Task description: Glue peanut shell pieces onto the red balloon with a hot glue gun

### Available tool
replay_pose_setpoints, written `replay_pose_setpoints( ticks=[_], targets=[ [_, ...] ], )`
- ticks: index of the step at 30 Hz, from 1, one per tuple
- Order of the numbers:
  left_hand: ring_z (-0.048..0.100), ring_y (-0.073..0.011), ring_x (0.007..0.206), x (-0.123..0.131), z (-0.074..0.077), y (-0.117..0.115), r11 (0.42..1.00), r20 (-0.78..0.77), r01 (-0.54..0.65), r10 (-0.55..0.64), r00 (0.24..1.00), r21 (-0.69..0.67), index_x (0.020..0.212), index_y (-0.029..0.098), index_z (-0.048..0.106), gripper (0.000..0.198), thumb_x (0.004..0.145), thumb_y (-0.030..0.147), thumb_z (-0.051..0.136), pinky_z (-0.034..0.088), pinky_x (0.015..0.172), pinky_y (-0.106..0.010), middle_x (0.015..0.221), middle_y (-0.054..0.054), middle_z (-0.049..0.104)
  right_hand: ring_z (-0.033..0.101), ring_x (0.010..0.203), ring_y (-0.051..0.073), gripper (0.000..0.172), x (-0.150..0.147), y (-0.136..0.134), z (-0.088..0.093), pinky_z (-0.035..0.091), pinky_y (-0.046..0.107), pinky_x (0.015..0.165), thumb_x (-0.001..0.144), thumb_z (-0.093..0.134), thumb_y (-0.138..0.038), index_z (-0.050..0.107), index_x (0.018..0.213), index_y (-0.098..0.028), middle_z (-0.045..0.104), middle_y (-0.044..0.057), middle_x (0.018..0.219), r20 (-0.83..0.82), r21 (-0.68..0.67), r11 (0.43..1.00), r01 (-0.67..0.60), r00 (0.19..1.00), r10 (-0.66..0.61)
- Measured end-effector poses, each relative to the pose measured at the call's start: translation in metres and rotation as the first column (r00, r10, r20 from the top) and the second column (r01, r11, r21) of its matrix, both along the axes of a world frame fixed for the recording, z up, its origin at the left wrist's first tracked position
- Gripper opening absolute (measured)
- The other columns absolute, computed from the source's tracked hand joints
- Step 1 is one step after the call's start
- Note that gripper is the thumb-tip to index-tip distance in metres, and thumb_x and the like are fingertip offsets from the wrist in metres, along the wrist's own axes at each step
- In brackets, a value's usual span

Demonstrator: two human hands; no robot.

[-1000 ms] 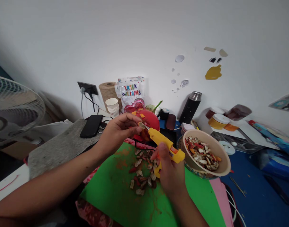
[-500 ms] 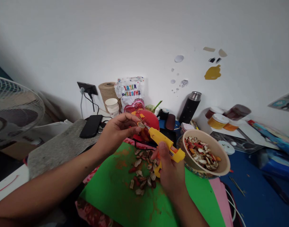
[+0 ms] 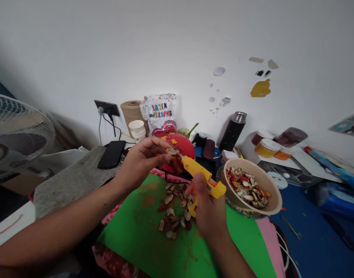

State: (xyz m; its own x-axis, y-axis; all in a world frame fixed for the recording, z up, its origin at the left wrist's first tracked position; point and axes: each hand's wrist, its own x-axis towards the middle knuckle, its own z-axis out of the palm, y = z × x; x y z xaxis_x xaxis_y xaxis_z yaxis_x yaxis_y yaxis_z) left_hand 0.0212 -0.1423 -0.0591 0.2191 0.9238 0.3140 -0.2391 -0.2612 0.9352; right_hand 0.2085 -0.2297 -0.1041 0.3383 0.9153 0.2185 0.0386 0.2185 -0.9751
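My right hand (image 3: 209,210) grips the yellow glue gun (image 3: 200,174), nozzle at the shell piece (image 3: 171,151) my left hand (image 3: 142,161) pinches; the bowl (image 3: 271,209) at the right edge of the green sheet (image 3: 136,235) holds painted shells (image 3: 246,189).

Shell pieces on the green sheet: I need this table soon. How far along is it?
Done: a cluster of shell pieces lies on the green sheet. In hand: the left hand holds one piece to the yellow glue gun, gripped by the right hand. Left: the bowl holds a heap more; much of the sheet is bare.
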Motion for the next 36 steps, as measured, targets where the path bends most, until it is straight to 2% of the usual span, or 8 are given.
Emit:
replay_pose_setpoints(
  ticks=[4, 7, 12, 23, 28, 32, 36],
  targets=[
    [0.073, -0.0132, 0.073, 0.0, -0.0002, 0.0005, 1.0, -0.01, -0.007, 0.007, 1.0, 0.008, 0.097, 0.02, 0.082, 0.029, 0.079, 0.024, 0.104, 0.057, 0.06, -0.019, 0.087, -0.003, 0.082, 0.044, 0.047, 0.013, 0.08, -0.0005, -0.0004, 0.001, 0.038, 0.026, 0.045, 0.095, 0.065, -0.093, 0.064, 0.059, -0.022, 0.049, -0.003, 0.053, 0.016, -0.004, 1.0, 0.006, 1.0, -0.006],
    [0.074, -0.0138, 0.074, 0.0001, -0.0007, 0.0005, 1.0, -0.011, -0.02, 0.02, 1.0, 0.005, 0.096, 0.02, 0.081, 0.028, 0.079, 0.023, 0.104, 0.058, 0.061, -0.02, 0.087, -0.003, 0.082, 0.041, 0.047, 0.012, 0.077, -0.0013, -0.0008, -0.0013, 0.035, 0.026, 0.044, 0.097, 0.067, -0.09, 0.064, 0.06, -0.022, 0.048, -0.004, 0.053, 0.005, -0.007, 1.0, 0.014, 1.0, -0.014],
    [0.073, -0.0143, 0.073, 0.0004, -0.001, 0.0, 1.0, 0.0, -0.014, 0.014, 1.0, -0.003, 0.096, 0.02, 0.081, 0.028, 0.079, 0.022, 0.103, 0.057, 0.06, -0.021, 0.088, -0.003, 0.082, 0.045, 0.048, 0.013, 0.076, -0.0023, -0.0002, -0.0012, 0.038, 0.026, 0.046, 0.097, 0.069, -0.088, 0.065, 0.06, -0.022, 0.052, -0.002, 0.054, -0.007, -0.026, 1.0, 0.012, 1.0, -0.012],
    [0.075, -0.0135, 0.072, 0.0028, 0.0007, 0.0001, 1.0, 0.017, 0.017, -0.017, 1.0, -0.021, 0.093, 0.02, 0.078, 0.03, 0.077, 0.018, 0.103, 0.058, 0.059, -0.019, 0.089, -0.003, 0.085, 0.042, 0.047, 0.012, 0.075, -0.0028, -0.0019, 0.0004, 0.035, 0.025, 0.044, 0.099, 0.067, -0.087, 0.064, 0.061, -0.022, 0.048, -0.004, 0.053, 0.006, -0.007, 1.0, -0.013, 1.0, 0.013],
    [0.078, -0.0145, 0.075, 0.0024, -0.0012, 0.0017, 0.999, 0.019, 0.024, -0.024, 1.0, -0.024, 0.095, 0.019, 0.078, 0.03, 0.077, 0.018, 0.103, 0.059, 0.06, -0.019, 0.091, -0.004, 0.087, 0.037, 0.045, 0.011, 0.075, -0.0034, -0.0017, 0.0005, 0.031, 0.026, 0.042, 0.099, 0.065, -0.088, 0.062, 0.061, -0.023, 0.042, -0.006, 0.051, 0.021, -0.021, 0.999, -0.036, 0.999, 0.037],
    [0.079, -0.0155, 0.075, 0.0024, -0.0025, 0.0025, 0.999, 0.01, 0.03, -0.029, 1.0, -0.022, 0.094, 0.019, 0.078, 0.029, 0.078, 0.019, 0.102, 0.059, 0.06, -0.02, 0.091, -0.004, 0.086, 0.04, 0.048, 0.012, 0.075, -0.0039, -0.0031, 0.0016, 0.034, 0.026, 0.045, 0.101, 0.066, -0.086, 0.063, 0.061, -0.022, 0.044, -0.005, 0.053, 0.018, 0.009, 0.999, -0.053, 0.998, 0.052],
    [0.08, -0.0163, 0.077, 0.0025, -0.0027, 0.0024, 0.999, -0.001, 0.026, -0.026, 1.0, -0.02, 0.094, 0.02, 0.077, 0.029, 0.079, 0.019, 0.102, 0.061, 0.061, -0.022, 0.093, -0.004, 0.086, 0.038, 0.047, 0.012, 0.074, -0.0051, -0.003, 0.0013, 0.032, 0.027, 0.044, 0.101, 0.066, -0.084, 0.063, 0.061, -0.023, 0.042, -0.005, 0.052, -0.005, 0.013, 0.998, -0.068, 0.998, 0.068]
  ],
)
